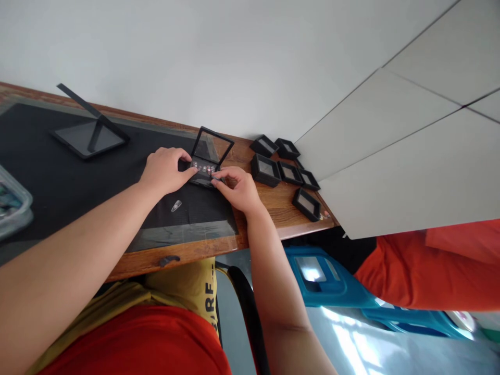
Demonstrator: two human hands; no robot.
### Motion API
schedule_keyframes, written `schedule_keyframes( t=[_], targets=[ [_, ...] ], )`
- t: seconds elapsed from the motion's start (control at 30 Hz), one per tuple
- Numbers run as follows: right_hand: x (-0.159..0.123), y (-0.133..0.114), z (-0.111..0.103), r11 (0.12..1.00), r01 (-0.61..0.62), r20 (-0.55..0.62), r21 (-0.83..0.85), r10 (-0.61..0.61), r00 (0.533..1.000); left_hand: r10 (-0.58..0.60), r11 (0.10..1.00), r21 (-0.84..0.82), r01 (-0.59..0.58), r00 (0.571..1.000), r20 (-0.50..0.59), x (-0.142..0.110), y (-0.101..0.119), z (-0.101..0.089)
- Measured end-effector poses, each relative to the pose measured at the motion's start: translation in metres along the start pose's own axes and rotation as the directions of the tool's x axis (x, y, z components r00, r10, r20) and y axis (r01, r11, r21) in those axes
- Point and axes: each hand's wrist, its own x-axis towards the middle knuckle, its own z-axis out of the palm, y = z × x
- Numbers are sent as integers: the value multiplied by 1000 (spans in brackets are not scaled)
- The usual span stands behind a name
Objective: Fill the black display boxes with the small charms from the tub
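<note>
A small black hinged case (203, 181) stands on the dark mat with its clear-windowed lid (214, 143) raised. Inside lies a row of tiny pinkish, shiny pieces (203, 168), too small to make out well. My left hand (166, 169) grips the case's left edge, thumb at the front and index finger behind. At the right end, my right hand (238, 190) has its thumb and fingers pinched together over the case's corner; whatever is between them is hidden. A clear, nail-shaped piece (176, 206) rests on the mat just in front.
A larger black case (88, 139) is propped open at left. A clear plastic box (15, 203) sits at the left edge. Several closed black cases (266, 169) cluster at right by the white partition (390, 146). Blue stools (328, 276) and a person's orange clothing (429, 265) are beyond.
</note>
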Motion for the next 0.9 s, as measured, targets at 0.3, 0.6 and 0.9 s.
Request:
schedule_keyframes(
  t=[0.3,0.6,0.9],
  targets=[
    [2,-8,-2,1000,24,-8,19,-24,1000,-4,999,-33,4,1000,-24,-2,0,1],
    [2,-10,-2,1000,24,-56,5,-23,998,150,985,-67,-158,982,-117,-15,15,-14],
    [1,-7,-2,993,114,-107,-15,-115,988,261,932,-253,-258,965,-23,-21,21,-11]
  ],
)
